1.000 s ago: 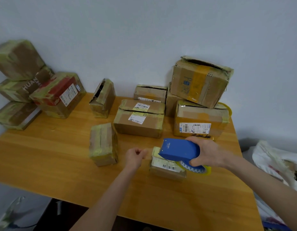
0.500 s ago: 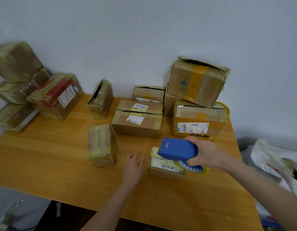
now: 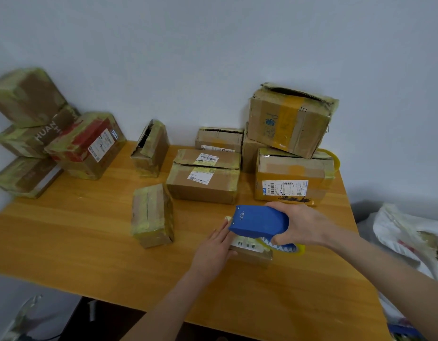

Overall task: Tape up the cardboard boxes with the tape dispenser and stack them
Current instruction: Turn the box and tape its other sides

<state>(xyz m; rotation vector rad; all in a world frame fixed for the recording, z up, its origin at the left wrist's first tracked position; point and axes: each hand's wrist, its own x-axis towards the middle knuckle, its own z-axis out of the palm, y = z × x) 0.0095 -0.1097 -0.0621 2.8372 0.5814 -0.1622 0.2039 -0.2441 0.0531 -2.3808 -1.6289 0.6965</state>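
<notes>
Blue tape dispenser (image 3: 258, 221) gripped in right hand (image 3: 299, 223), over small labelled box (image 3: 250, 249); left hand (image 3: 214, 249), fingers together, flat against box's left side.

Light was dim, even and cool, with soft shadows behind the boxes (image 3: 203, 183). Wide-angle distortion bowed the worktop (image 3: 65, 237) edges; detail looked soft and slightly blurred.

Both forearms bare, hands ungloved, no sleeves
</notes>
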